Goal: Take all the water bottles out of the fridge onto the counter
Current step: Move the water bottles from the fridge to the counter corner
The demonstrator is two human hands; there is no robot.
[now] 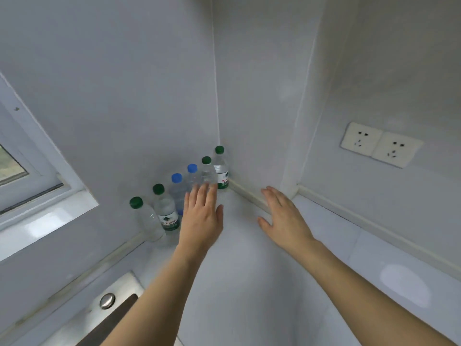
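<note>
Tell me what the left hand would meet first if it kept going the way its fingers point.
Probably the row of bottles: the left hand points at a blue-capped bottle and a green-capped bottle. Its fingertips overlap them already, though depth is unclear.

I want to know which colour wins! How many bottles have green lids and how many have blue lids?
Clear plastic water bottles with green caps: 4
Clear plastic water bottles with blue caps: 2
Total: 6 bottles, standing in a row along the wall on the white counter. Green wins.
</note>
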